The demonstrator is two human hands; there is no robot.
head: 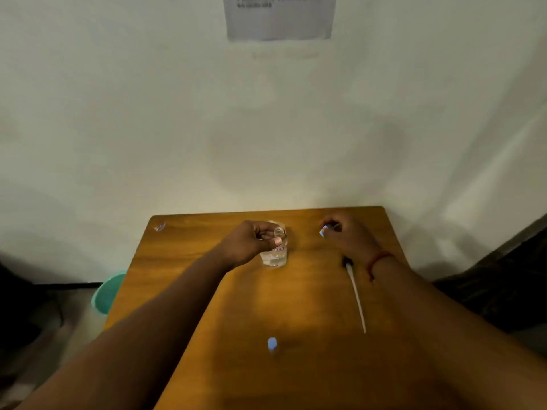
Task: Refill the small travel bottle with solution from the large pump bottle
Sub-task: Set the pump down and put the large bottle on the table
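A clear bottle (274, 257) with liquid in it stands upright on the wooden table (296, 306), its neck open. My left hand (251, 242) grips it around the neck and shoulder. The pump head with its long white tube (356, 294) lies on the table to the right, out of the bottle. My right hand (346, 233) hovers at the far right of the table, fingers curled round a small blue-and-white item (323, 231). It looks like the small travel bottle, but the hand hides most of it. A small blue cap (271, 344) lies near the table's front.
A small clear scrap (159, 226) lies at the table's far left corner. The table stands against a pale wall with a paper sheet (279, 16) taped high up. A teal bucket (108, 291) sits on the floor to the left.
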